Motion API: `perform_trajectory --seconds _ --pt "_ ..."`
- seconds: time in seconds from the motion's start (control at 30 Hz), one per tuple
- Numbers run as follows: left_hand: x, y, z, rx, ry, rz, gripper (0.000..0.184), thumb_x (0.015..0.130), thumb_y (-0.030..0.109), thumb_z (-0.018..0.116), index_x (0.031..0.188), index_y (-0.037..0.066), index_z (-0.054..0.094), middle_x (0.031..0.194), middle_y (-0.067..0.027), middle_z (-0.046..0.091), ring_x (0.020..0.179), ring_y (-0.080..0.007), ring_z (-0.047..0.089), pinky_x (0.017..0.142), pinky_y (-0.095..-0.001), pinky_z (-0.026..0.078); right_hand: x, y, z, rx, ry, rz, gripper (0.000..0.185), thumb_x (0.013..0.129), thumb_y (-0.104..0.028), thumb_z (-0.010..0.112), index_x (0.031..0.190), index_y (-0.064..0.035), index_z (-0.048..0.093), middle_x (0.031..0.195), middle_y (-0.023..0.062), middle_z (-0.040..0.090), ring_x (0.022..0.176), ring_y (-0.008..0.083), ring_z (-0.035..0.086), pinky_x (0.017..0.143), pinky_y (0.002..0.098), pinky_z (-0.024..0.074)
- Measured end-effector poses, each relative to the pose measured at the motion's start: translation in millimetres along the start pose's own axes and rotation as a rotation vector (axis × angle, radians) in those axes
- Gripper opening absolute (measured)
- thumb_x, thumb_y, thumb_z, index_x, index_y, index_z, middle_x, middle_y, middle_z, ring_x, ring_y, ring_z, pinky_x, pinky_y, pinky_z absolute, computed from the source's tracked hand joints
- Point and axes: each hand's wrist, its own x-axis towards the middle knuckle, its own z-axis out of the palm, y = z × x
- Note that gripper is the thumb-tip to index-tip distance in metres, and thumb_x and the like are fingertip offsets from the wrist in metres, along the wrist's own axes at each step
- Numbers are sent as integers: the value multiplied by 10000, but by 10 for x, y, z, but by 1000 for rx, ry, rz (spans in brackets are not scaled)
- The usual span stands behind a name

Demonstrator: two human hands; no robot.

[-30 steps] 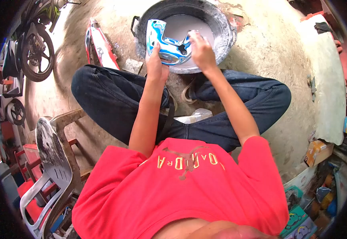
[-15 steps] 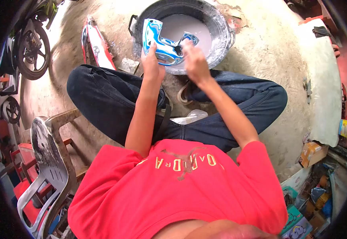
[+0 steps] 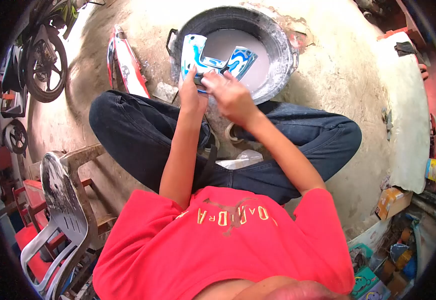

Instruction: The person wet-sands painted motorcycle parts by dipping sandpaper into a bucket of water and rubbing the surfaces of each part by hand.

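A glossy blue, white and black patterned motorcycle fairing panel [image 3: 194, 51], roughly U-shaped, is held over the near rim of a large black tub [image 3: 283, 52]. My left hand [image 3: 193, 94] grips its lower left side, thumb on top. Against the panel's lower middle presses my right hand [image 3: 232, 99], its fingers bent and partly blurred. Anything under those fingertips is hidden. Cloudy greyish liquid [image 3: 235, 42] lies in the bottom of the tub.
To the left on the concrete floor lies a red and white panel [image 3: 127, 67], near a pale flat scrap [image 3: 165, 92]. A worn plastic chair [image 3: 65, 200] stands at lower left, a motorcycle wheel [image 3: 47, 65] at upper left. A cardboard box [image 3: 394, 202] sits at right.
My right hand has moved left and nearer to me, from the panel's right arm to its lower middle. My left hand keeps its grip. The whole view has shifted slightly.
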Motion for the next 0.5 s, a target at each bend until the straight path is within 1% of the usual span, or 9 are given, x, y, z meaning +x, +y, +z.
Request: perform_trajectory --seconds 0.07,0.17,0.23,0.27,0.3,0.37,0.4,0.47,0.5 --pt "-75 38 146 28 60 49 351 1017 139 566 1345 16 529 1252 -119 647 1161 -255 640 985 -428 526 101 403 -42 -79 33 77 359 938 -44 529 1285 -20 617 1310 180 657 1232 344 620 1056 469 465" --pt "-43 19 165 17 98 56 349 1019 148 567 1341 20 534 1238 -113 655 1158 -249 643 985 -425 523 1 791 -39 -158 182 299 356 949 -36 531 1296 10 598 1286 251 636 1197 412 607 1037 478 469" --pt "-52 -27 158 22 93 60 352 1018 147 568 1344 21 531 1228 -114 659 1141 -252 652 978 -422 525 -42 449 -47 -75 117 252 368 951 -40 539 1310 18 591 1308 255 627 1216 414 599 1036 486 470" --pt "-32 -41 121 49 77 62 350 1023 153 559 1346 21 530 1204 -115 668 1104 -258 669 963 -415 530 -81 234 -28 -51 76 140 376 949 -52 543 1315 19 592 1321 243 628 1231 411 597 1043 494 467" --pt "0 -58 35 29 60 35 349 1024 155 555 1345 21 529 1198 -115 670 1094 -258 673 961 -414 531 -117 22 15 -37 57 45 383 938 -53 555 1313 11 597 1321 230 634 1240 371 607 1052 498 461" --pt "50 -105 -123 -17 27 -17 346 1027 158 547 1345 20 529 1186 -115 675 1073 -260 680 956 -413 534 -132 -85 28 -82 -4 -50 384 923 -45 567 1303 -1 606 1321 202 643 1235 344 617 1055 495 456" --pt "55 -91 -71 -27 36 19 339 1003 132 584 1325 58 512 1172 -98 646 1024 -228 678 885 -404 564 -77 32 -9 -137 26 -12 373 921 -50 544 1283 6 614 1306 208 649 1210 336 628 1027 482 473" --pt "4 -14 67 -20 46 38 350 1001 135 589 1333 58 507 1184 -99 642 1052 -229 668 900 -409 559 34 450 -56 -183 107 90 330 940 -85 521 1235 10 634 1285 218 659 1188 346 636 1003 461 483" --pt "-34 4 117 -21 54 46 356 1000 136 592 1336 58 505 1190 -99 641 1066 -229 663 907 -411 557 89 500 -139 -54 105 344 343 947 -83 495 1246 7 638 1299 229 650 1203 369 624 1021 467 470"
